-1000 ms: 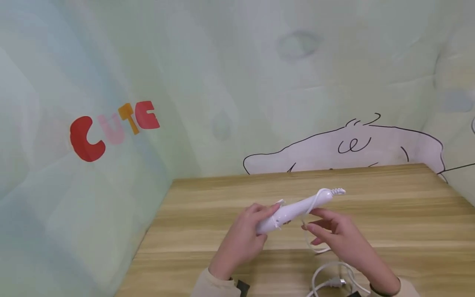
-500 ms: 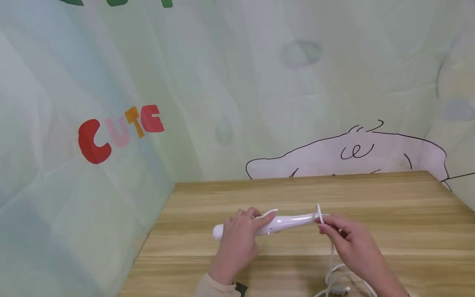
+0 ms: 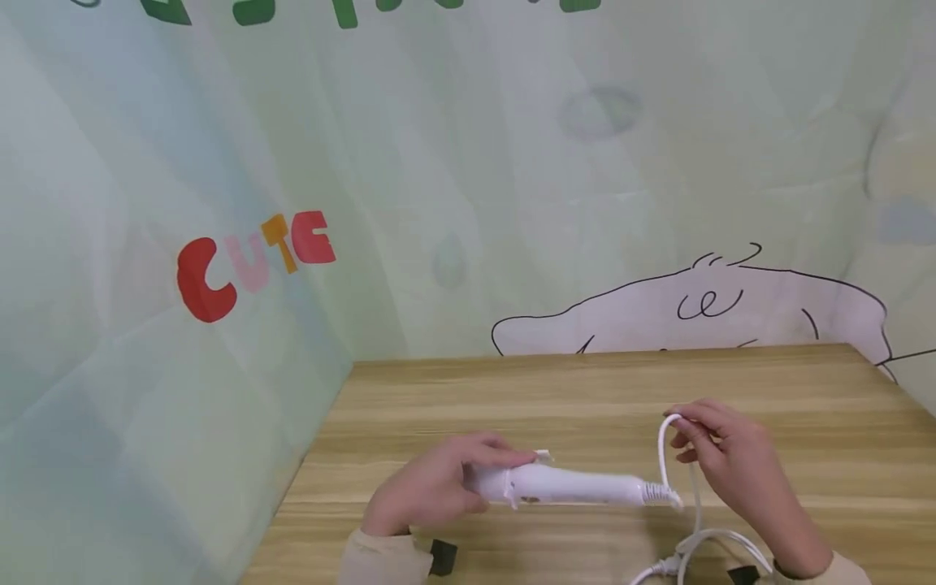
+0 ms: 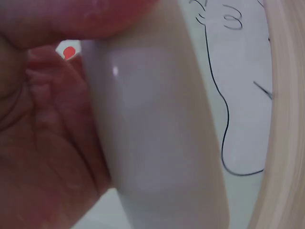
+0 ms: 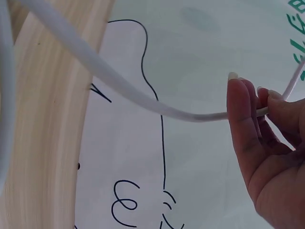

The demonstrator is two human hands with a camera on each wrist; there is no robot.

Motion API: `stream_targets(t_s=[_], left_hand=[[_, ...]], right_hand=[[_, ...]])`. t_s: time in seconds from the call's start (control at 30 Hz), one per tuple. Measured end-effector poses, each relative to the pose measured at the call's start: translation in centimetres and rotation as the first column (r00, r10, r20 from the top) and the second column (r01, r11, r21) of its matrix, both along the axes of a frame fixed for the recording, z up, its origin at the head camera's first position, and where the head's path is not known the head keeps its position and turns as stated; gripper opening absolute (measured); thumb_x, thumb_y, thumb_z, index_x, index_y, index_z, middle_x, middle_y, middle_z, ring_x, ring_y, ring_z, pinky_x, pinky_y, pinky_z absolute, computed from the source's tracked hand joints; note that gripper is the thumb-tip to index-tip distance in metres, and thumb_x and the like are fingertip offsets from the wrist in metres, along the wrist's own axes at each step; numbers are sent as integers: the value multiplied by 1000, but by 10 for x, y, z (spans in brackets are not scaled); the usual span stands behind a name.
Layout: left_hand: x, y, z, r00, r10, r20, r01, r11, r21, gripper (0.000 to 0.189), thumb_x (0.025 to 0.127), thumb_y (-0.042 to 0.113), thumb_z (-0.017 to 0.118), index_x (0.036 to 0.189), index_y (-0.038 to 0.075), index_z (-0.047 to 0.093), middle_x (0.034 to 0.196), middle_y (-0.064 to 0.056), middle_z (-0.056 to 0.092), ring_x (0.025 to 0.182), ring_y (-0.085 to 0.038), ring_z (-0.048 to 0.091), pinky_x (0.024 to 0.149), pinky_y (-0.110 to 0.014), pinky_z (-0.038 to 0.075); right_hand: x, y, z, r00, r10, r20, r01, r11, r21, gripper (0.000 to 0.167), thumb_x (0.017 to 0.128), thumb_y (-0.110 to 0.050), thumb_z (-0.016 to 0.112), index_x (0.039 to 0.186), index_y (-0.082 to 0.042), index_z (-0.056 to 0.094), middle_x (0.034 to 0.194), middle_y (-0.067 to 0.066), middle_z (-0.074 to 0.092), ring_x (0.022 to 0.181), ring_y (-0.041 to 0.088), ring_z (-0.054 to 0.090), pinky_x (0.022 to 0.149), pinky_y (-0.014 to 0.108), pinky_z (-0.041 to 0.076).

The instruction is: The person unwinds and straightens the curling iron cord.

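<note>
In the head view, a white curling iron [image 3: 585, 487] with a small lever lies nearly level above the table. My left hand [image 3: 439, 483] grips its left part, with the thumb and fingers around the body. Close up in the left wrist view, the smooth white body [image 4: 157, 119] fills the middle, and the palm [image 4: 52, 138] is beside it. My right hand [image 3: 734, 455] pinches the white cord [image 3: 662, 455] a short way from its ribbed sleeve [image 3: 656, 492]. The right wrist view shows the cord [image 5: 119, 88] running between thumb and fingers. The iron's left end is hidden by my left hand.
More cord lies looped on the wooden table [image 3: 409, 406] near its front, with the white plug [image 3: 669, 565] among the loops. A printed cloth backdrop [image 3: 468, 179] rises behind the table and along its left side.
The curling iron has come down and turned level, its cord end pointing right. My right hand has moved from beside the handle to the right and now pulls the cord up in a bend.
</note>
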State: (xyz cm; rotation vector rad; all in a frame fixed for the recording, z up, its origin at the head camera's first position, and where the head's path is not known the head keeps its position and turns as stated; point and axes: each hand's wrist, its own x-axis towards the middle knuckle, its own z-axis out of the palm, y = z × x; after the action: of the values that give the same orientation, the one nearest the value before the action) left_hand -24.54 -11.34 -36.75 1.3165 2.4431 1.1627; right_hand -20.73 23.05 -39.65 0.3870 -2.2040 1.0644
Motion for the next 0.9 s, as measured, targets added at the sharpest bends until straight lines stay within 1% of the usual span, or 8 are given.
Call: stream_targets(t_s=[0.17,0.23,0.33,0.4,0.47,0.67,0.73,0.9], left_hand=[[-13,6,-1,983,75,165,-110,971,214,76,72,-15,73,140,18,60,127,-1,60,107,-25,54,85,-36,50],[-16,10,-1,972,109,209,-166,946,278,77,72,-15,73,140,16,59,128,-5,60,107,-28,54,86,-39,50],[-19,16,-2,943,157,293,-261,896,359,77,71,-15,73,141,11,57,128,-13,60,104,-29,56,83,-41,52],[-21,18,-1,917,189,351,-328,858,396,77,71,-16,73,142,9,56,126,-17,61,102,-29,57,80,-41,52],[-23,19,1,886,186,425,-385,805,451,78,72,-16,72,144,6,52,126,-21,60,100,-28,58,79,-41,52],[-22,6,5,813,118,570,-502,639,583,82,76,-21,65,150,2,39,137,-19,50,108,-29,55,88,-40,47],[-20,1,4,792,118,599,-536,606,588,82,78,-21,63,152,3,36,137,-16,49,109,-27,54,90,-40,46],[-15,-9,1,708,78,702,-633,509,583,83,83,-22,53,156,9,29,143,-13,45,114,-25,53,95,-38,43]], right_hand=[[-9,0,-4,984,3,179,6,999,-53,11,89,12,63,95,4,67,81,8,69,62,8,66,53,23,54],[-11,-1,-5,953,29,301,2,995,-102,7,93,8,60,97,5,64,84,10,70,63,11,67,53,25,54],[-11,-1,-9,882,84,464,-5,986,-168,5,96,5,56,100,6,59,86,12,68,65,20,70,54,29,55],[-10,0,-13,845,95,526,6,982,-187,6,96,5,55,101,6,57,85,11,67,67,24,70,54,30,56],[-10,3,-18,825,96,557,14,982,-190,7,96,4,54,102,6,57,84,12,66,67,27,70,54,31,56],[-18,12,-32,827,19,562,42,995,-95,8,94,2,56,100,6,59,86,13,66,67,23,68,52,30,55],[-23,14,-34,839,-19,544,62,996,-60,8,93,2,57,99,7,60,89,14,66,68,20,68,52,28,54],[-37,17,-35,884,-120,451,117,993,36,5,92,0,58,92,5,61,88,14,67,68,21,67,52,27,52]])
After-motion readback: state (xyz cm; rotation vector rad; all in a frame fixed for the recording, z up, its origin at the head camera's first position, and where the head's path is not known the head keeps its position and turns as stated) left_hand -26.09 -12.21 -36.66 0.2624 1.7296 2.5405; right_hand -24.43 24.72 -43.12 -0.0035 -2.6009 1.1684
